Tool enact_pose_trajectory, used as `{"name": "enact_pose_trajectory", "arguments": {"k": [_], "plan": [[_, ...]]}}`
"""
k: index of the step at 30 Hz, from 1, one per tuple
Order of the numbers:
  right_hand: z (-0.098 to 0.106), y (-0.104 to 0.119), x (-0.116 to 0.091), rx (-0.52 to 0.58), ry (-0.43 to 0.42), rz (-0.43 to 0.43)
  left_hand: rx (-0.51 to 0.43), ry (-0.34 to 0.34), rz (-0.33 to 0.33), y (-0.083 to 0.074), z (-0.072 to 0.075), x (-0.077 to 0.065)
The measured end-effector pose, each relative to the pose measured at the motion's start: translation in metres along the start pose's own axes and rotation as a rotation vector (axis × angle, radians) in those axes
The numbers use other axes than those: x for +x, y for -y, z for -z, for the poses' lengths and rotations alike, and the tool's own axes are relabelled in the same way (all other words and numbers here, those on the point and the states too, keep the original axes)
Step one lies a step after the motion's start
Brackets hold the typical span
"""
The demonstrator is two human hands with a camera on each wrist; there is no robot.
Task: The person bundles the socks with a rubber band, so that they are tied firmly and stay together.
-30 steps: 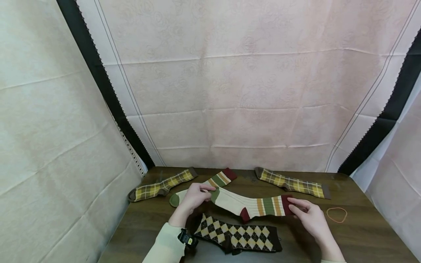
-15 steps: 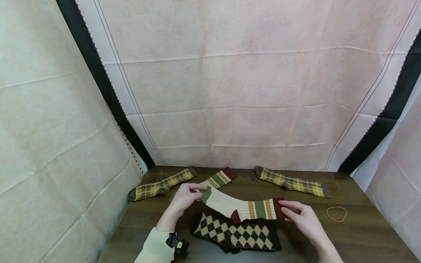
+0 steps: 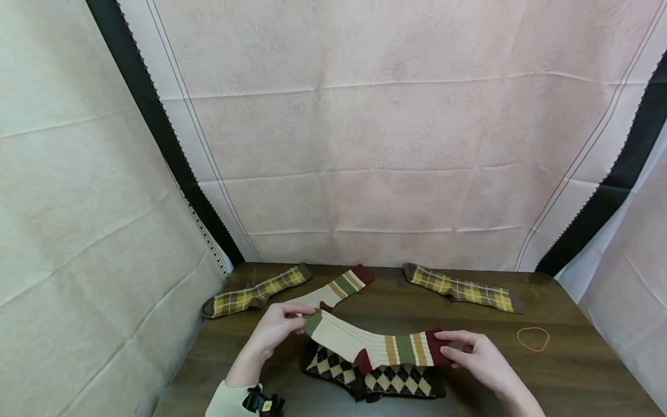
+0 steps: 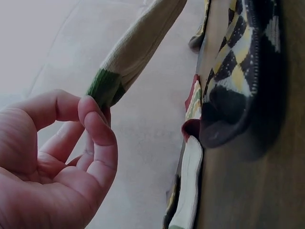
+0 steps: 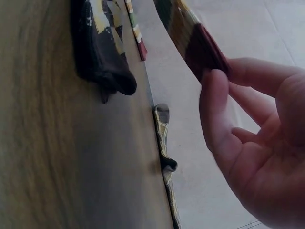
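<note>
Where the striped sock (image 3: 345, 337) ends, the left hand (image 3: 275, 330) pinches its toe (image 4: 105, 86), the right hand (image 3: 474, 354) its cuff (image 5: 206, 51).

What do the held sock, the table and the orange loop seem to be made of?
Held sock: matte knit fabric, perhaps cotton, with fine ribs. Table: wood or wood-look laminate, faintly glossy, showing brown grain. Loop: probably rubber, from its thin, band-like shape; finish unclear.

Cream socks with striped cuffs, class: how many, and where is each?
2: the held sock, between the left hand and right hand; the far sock, lying on the table beyond the left hand.
</note>
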State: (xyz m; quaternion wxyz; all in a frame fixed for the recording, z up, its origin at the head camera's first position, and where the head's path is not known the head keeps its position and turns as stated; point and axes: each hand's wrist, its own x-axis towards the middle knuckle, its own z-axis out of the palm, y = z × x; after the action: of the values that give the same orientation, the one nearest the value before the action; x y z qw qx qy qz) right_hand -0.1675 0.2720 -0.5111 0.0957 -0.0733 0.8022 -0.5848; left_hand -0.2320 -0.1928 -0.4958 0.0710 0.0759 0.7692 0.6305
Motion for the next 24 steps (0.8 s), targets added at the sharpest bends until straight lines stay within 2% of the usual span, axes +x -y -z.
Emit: {"name": "enact_pose_trajectory", "arguments": {"k": [4,11,18,24], "plan": [[0.0,0.001,-0.001,0.002,0.073,-0.001,-0.02,0.045,-0.007,0.003,0.006,-0.008],[-0.001,0.0,-0.002,-0.064,0.167,0.006,-0.05,0.109,0.005,0.005,0.016,-0.021],[-0.003,-0.002,-0.003,-0.057,0.229,0.032,-0.053,0.143,-0.003,0.009,0.019,-0.023],[-0.003,-0.001,-0.002,-0.071,0.245,0.035,-0.017,0.159,0.001,0.01,0.02,-0.023]]}}
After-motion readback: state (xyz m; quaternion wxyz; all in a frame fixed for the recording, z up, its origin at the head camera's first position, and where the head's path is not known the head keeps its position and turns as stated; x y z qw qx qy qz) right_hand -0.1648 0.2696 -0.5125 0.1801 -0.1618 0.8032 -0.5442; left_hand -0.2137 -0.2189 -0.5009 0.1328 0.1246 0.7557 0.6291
